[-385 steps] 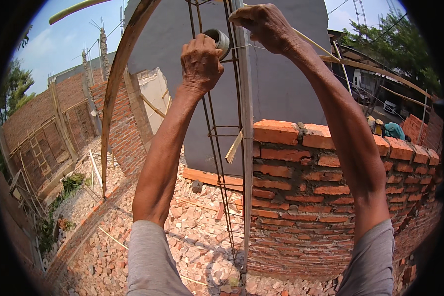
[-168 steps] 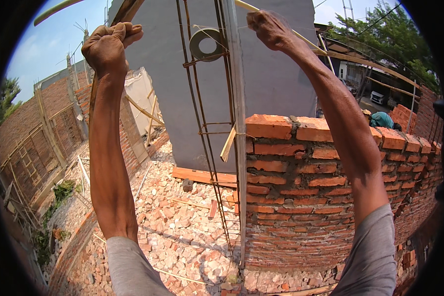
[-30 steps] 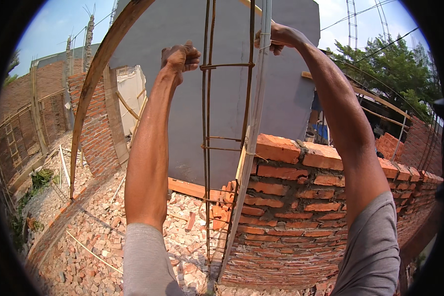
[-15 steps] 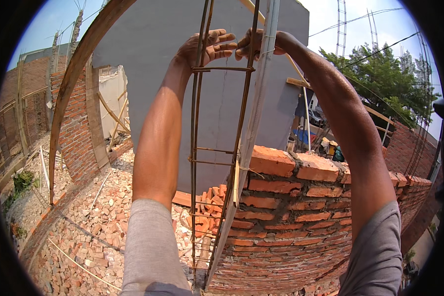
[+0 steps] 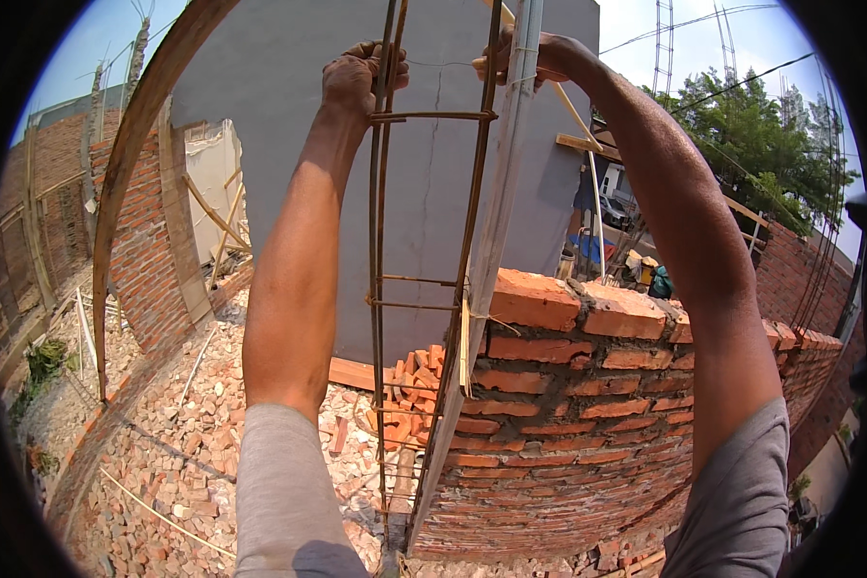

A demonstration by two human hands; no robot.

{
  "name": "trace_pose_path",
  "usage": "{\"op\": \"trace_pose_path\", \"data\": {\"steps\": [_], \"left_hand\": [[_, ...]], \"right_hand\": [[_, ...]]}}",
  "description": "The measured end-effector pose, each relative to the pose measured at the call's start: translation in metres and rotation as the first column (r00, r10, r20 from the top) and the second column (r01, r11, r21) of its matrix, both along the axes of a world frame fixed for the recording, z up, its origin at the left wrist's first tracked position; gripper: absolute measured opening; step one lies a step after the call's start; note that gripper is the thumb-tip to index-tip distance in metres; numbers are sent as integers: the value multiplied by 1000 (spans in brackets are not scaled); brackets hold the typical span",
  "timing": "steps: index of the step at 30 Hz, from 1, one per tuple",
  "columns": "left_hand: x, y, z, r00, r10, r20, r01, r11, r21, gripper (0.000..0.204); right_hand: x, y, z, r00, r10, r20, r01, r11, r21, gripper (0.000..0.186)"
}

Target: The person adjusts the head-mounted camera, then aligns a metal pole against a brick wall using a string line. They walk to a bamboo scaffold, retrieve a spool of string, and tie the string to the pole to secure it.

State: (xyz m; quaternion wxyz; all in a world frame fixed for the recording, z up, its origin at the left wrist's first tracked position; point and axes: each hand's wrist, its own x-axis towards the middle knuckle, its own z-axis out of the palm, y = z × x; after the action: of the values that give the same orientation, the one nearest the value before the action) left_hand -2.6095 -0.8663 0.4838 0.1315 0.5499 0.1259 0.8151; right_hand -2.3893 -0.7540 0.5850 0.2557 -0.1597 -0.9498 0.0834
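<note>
Both arms are raised in front of me at an upright cage of rusty rebar (image 5: 386, 193) with square ties. A thin wire (image 5: 441, 65) runs between my hands across the cage. My left hand (image 5: 356, 77), behind the left bars, is closed in a fist on one end of it. Beside the right bar, my right hand (image 5: 511, 60) is closed on the wire's other part; its fingers are partly hidden by the bar and a pale metal channel (image 5: 507, 173). That channel stands upright along the cage, with a loop of tie wire round it near my right hand.
A partly laid brick wall (image 5: 549, 385) joins the cage on the right. Brick rubble (image 5: 183, 453) covers the ground at left, with stacked bricks (image 5: 419, 380) behind the cage. A curved wooden board (image 5: 116, 202) rises on the left; a grey wall (image 5: 289, 193) stands behind.
My left hand has gone from open fingers to a closed fist and moved left, away from my right hand. The wire now stretches visibly between them.
</note>
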Motion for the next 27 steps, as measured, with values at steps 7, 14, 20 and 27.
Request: {"op": "trace_pose_path", "data": {"steps": [7,14,20,27], "left_hand": [[10,-22,-7,998,-31,50,30,1000,7,13],[7,-26,-19,939,-342,-44,344,936,67,19],[-11,-19,-10,908,-412,-72,412,911,-19,22],[-34,8,7,996,-88,-11,86,988,-125,33]], "right_hand": [[26,31,22,920,-281,-274,390,736,553,29],[110,-62,-16,863,127,-489,282,682,675,28],[199,-133,-122,834,87,-545,343,693,635,20],[300,-159,-300,816,-190,-546,467,774,428,12]]}}
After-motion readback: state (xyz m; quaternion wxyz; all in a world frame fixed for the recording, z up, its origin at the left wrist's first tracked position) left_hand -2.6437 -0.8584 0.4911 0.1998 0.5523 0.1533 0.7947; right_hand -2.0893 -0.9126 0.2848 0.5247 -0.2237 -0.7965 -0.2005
